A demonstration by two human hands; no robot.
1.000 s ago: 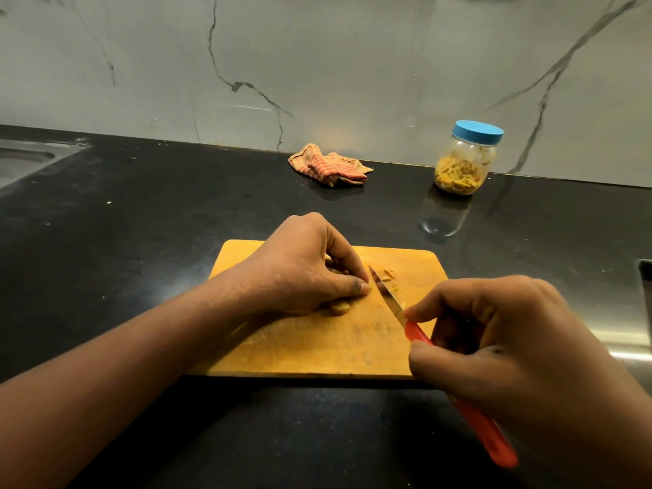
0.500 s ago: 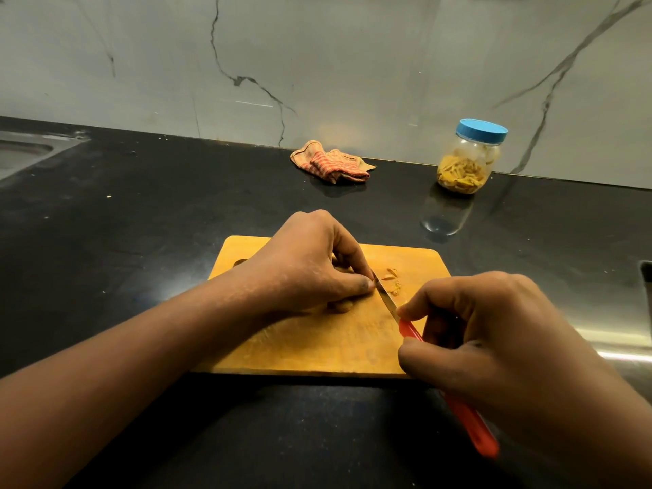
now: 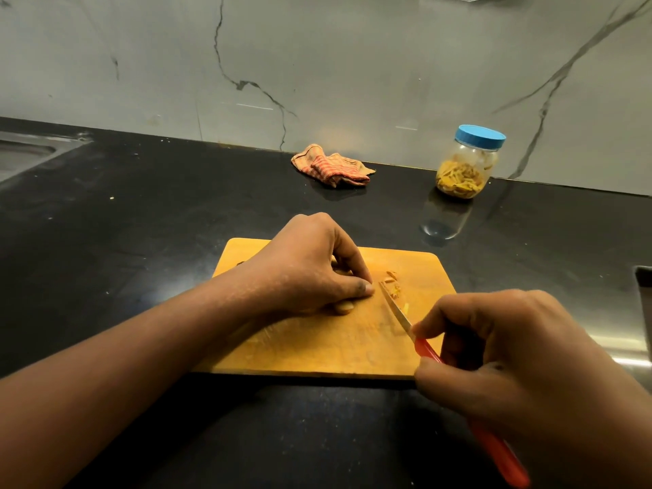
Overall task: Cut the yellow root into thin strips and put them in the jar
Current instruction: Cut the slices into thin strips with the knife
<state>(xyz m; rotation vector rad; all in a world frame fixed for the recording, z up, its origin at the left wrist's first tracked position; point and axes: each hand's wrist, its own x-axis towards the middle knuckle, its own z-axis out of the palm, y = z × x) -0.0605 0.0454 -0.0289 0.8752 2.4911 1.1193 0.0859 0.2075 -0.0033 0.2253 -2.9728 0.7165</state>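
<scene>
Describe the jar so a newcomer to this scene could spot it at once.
Follow the black counter to its back edge at the marble wall. Right of the crumpled striped cloth stands the jar: clear, blue-lidded, partly filled with yellow strips, the only container there.

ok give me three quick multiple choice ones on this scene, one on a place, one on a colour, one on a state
1. Where does the jar stand?
A. on the cutting board
B. on the counter by the back wall, right of the cloth
C. in the sink

2. What colour is the handle of the knife?
A. blue
B. black
C. red

3. What state is the jar's lid in?
A. on the jar
B. lying on the board
C. held in the left hand

Answers:
1 B, the jar sits at the far edge of the counter, against the back wall.
2 C, red handle shows on both sides of the right hand gripping it.
3 A, the blue lid caps the jar.
</scene>
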